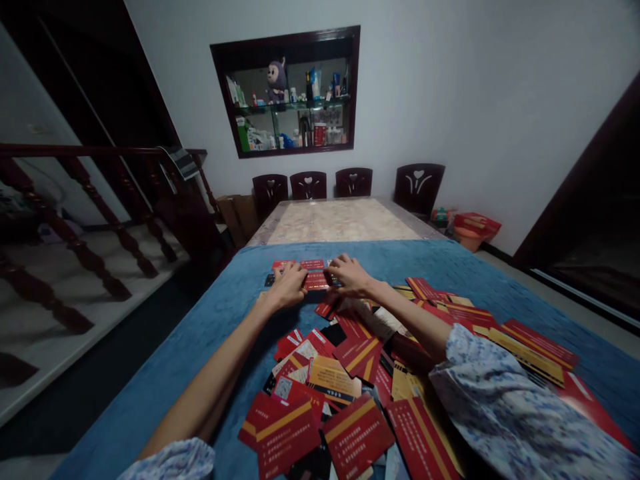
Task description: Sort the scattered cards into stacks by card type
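Both of my arms reach forward over the blue cloth point(210, 313). My left hand point(289, 285) has its fingers bent down at the left end of a red card point(317, 281) with lines of print. At the card's right end my right hand point(349, 275) grips with curled fingers. Just beyond it, more red cards point(313, 264) lie in a row, and a dark card point(270, 280) shows beside my left hand. Between my forearms and under the right one spreads a loose pile of red, yellow and black cards point(357, 433), overlapping at many angles.
Past the cloth the bare stone tabletop point(345, 220) continues to several dark chairs point(419, 187). Another spread of cards point(535, 353) lies at the right. A wooden railing point(75, 247) stands left, and a shelf niche point(295, 100) is in the wall.
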A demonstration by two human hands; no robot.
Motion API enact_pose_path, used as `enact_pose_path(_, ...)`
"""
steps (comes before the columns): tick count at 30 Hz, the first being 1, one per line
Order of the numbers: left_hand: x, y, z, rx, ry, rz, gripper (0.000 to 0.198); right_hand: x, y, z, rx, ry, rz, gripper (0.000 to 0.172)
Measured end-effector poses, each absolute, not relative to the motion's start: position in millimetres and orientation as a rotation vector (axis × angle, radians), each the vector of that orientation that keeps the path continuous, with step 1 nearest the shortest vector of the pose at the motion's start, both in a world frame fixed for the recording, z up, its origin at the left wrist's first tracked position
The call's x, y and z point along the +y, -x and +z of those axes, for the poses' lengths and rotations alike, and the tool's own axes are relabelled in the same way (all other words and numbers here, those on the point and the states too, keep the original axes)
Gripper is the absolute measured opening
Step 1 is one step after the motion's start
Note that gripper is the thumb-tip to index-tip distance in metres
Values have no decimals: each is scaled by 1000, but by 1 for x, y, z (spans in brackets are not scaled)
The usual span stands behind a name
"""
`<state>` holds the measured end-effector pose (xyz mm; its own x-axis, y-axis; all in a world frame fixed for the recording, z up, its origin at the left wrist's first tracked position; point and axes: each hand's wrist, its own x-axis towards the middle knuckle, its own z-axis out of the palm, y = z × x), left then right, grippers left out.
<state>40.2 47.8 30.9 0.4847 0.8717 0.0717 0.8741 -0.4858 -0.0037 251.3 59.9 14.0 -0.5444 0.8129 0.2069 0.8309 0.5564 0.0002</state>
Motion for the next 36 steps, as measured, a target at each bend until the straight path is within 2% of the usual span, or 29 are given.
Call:
enact_pose_path(6, 72, -41, 36, -1555, 2639, -86, 34, 73, -244, 29, -2660, 1510, -213, 38)
enact_pose_path(14, 107, -42, 34, -1563, 2628, -43, 29, 104, -238, 31, -2686, 1564, -190, 38)
enact_pose_path(22, 135, -46, 29, -1602, 2616, -30, 32, 131, -235, 28, -2654, 1623, -135, 30)
enact_pose_path(36, 161, -53, 12, -1709, 2607, 82, 25, 158, -227, 11, -2690, 1715, -22, 34)
